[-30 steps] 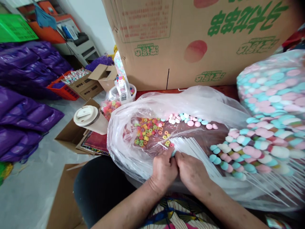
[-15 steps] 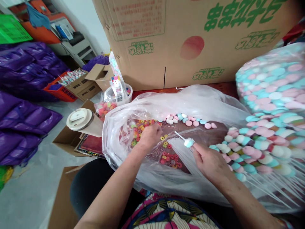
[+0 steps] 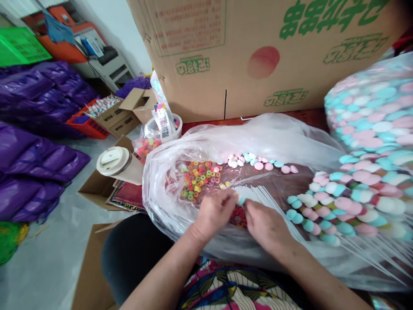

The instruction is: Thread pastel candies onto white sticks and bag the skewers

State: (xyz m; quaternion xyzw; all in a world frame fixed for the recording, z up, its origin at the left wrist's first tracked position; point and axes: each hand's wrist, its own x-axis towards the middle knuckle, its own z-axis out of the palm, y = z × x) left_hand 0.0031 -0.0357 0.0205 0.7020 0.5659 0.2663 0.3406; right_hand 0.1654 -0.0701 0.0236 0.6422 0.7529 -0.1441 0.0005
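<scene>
My left hand and my right hand meet over a clear plastic bag spread on my lap. Both are pinched together around a white stick with a blue-white candy showing between them. Just beyond my left hand lies a heap of small coloured candy rings. A row of pink, white and blue disc candies lies farther back. Loose white sticks fan out by my right hand. To the right lies a pile of finished candy skewers.
A big cardboard box with green print stands behind the bag. A lidded paper cup lies at the left, near a tub of packets. Open cartons, a red basket and purple bags fill the floor at left.
My left hand came back from the coloured rings toward my right hand. My right hand lowered the stick with the candy, and both hands now close together on it.
</scene>
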